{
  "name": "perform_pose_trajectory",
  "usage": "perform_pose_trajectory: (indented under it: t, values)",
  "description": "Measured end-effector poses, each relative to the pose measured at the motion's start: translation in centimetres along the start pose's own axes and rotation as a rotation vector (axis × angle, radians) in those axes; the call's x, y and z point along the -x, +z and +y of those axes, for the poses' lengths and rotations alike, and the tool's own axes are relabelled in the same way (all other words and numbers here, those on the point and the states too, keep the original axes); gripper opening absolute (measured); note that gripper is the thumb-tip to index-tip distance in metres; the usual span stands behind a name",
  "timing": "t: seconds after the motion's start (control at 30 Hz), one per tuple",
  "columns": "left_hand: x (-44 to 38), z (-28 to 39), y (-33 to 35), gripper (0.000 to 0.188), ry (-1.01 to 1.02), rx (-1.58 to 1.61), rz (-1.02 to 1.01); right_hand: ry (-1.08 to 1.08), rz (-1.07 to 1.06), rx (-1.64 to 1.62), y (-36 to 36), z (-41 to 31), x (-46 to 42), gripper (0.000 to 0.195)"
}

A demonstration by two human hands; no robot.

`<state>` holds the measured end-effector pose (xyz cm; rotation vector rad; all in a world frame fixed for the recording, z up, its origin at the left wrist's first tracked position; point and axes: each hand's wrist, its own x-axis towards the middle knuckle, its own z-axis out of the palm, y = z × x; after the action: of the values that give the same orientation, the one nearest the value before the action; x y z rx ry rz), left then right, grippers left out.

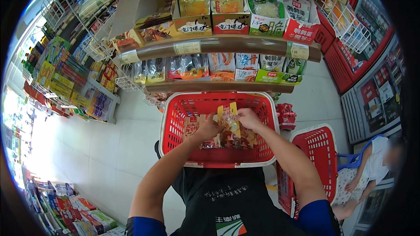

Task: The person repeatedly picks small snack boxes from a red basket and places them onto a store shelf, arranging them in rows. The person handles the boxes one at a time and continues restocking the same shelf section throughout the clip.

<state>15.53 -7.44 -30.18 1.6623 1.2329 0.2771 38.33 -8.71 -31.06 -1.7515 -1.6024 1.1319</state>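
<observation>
A red plastic shopping basket [210,154] with a white rim lies in front of my body, below the snack shelves. Inside it, my right hand [250,119] grips the upper right side of a yellow snack packet [229,118], which is upright. On the packet's left, my left hand [209,127] has its fingers near the packet's lower left edge; whether they hold it is unclear. Beneath and beside both hands lie several snack packets, among them a beige one [191,126] at the left and brown ones [248,137] at the right.
Shelves [216,44] with boxed snack packets stand directly ahead. At the right are a second red basket [316,157], a red bundle [286,116] on the floor, glass-fronted coolers [380,88] and a seated person [367,167]. A goods rack [72,78] is on the left, boxes [88,214] at lower left.
</observation>
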Motion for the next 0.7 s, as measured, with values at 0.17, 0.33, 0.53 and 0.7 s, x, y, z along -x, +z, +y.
perform_pose_trajectory:
  t: [0.17,0.33,0.53,0.7]
  values:
    - [-1.5,-0.7,2.9,0.078,0.126,-0.322,-0.109,0.201,-0.025,0.237,2.4,5.7,-1.0,0.019]
    - [-0.5,-0.8,5.4,0.06,0.215,-0.785,-0.343,0.398,-0.125,0.017,3.0,6.8,-1.1,0.016]
    - [-0.2,-0.5,5.6,0.06,0.18,-0.856,-0.404,0.186,-0.029,0.311,4.3,7.4,-1.3,0.026]
    - [0.3,0.2,4.8,0.061,0.199,-0.892,-0.411,0.109,-0.138,0.532,3.1,3.6,0.2,0.047]
